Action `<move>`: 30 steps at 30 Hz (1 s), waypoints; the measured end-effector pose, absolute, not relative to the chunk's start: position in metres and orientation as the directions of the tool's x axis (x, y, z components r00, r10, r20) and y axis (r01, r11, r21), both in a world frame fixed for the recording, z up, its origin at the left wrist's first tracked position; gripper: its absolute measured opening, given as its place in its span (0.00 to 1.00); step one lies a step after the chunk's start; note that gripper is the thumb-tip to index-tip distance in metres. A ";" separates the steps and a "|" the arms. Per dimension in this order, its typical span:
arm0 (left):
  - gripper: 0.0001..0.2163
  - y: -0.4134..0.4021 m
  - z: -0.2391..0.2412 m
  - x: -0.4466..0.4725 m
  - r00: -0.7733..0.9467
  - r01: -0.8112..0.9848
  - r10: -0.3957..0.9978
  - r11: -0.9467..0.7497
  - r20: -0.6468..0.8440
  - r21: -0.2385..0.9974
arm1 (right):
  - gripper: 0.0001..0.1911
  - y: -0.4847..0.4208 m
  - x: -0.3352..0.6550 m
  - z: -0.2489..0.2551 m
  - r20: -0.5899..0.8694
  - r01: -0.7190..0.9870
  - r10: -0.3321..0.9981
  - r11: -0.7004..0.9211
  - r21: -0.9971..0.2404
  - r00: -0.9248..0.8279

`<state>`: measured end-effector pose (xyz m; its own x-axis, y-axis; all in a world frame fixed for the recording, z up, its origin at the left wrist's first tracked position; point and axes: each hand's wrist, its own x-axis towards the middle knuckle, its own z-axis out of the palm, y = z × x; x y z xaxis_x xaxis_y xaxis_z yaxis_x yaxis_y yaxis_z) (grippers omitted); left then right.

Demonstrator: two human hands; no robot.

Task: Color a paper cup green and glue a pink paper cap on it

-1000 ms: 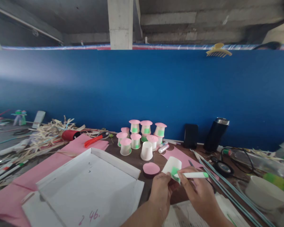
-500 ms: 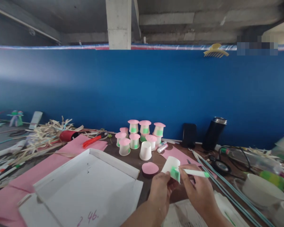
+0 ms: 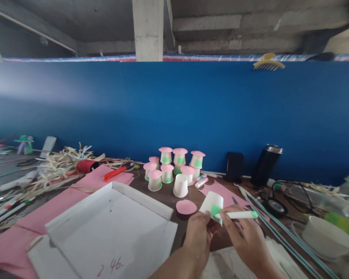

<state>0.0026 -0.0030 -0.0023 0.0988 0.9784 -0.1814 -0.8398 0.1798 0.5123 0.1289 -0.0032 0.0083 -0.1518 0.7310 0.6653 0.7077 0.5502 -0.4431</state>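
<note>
My left hand [image 3: 198,234] grips a white paper cup [image 3: 211,199] that lies tilted on its side, with a patch of green colour on its wall. In my right hand [image 3: 244,234] is a marker [image 3: 238,214], white with a green end; its tip meets the cup at the green patch. A pink paper disc [image 3: 186,207] rests on the table just left of the cup. Behind it stands a plain white cup [image 3: 180,186], upside down. Farther back, several upturned cups [image 3: 155,181] with green patches wear pink paper discs on top, some of them stacked.
On the left an open white cardboard box [image 3: 104,228] lies over pink paper [image 3: 61,205], near a red marker-like object [image 3: 114,174]. To the right are a black phone [image 3: 235,166], a black bottle [image 3: 266,164], pale blue rods [image 3: 282,221] and a white bowl [image 3: 328,236]. A blue partition [image 3: 192,108] closes the back.
The marker tip has shifted slightly down and left on the green patch. The left hand still holds the cup, and the whole view has drifted a little.
</note>
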 end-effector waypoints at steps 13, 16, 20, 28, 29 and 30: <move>0.04 0.001 0.002 -0.001 0.159 -0.903 0.952 0.248 -0.263 0.352 | 0.11 -0.012 0.132 0.010 0.771 0.615 0.606 0.535 -0.579 0.198; 0.03 0.001 0.005 -0.004 0.176 -0.908 0.948 0.260 -0.264 0.328 | 0.13 -0.011 0.130 0.009 0.755 0.607 0.609 0.512 -0.608 0.243; 0.03 0.001 0.011 -0.009 0.194 -0.909 0.951 0.266 -0.241 0.320 | 0.13 -0.011 0.127 0.008 0.754 0.571 0.578 0.520 -0.635 0.311; 0.03 0.003 0.013 -0.013 0.232 -0.915 0.958 0.274 -0.170 0.297 | 0.17 0.007 0.131 -0.001 0.326 0.105 0.848 0.311 -0.944 0.417; 0.03 0.003 0.013 -0.014 0.248 -0.911 0.956 0.286 -0.159 0.297 | 0.17 0.010 0.131 -0.003 0.186 -0.088 0.905 0.236 -0.968 0.382; 0.03 0.003 0.013 -0.014 0.260 -0.911 0.955 0.293 -0.145 0.292 | 0.17 0.012 0.130 -0.005 0.128 -0.165 0.931 0.193 -0.967 0.342</move>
<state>-0.0139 0.0025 0.0134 0.2601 0.9546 -0.1452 -0.9106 0.2926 0.2920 0.1297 0.0119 -0.0047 0.3418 0.9311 0.1276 -0.1654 0.1933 -0.9671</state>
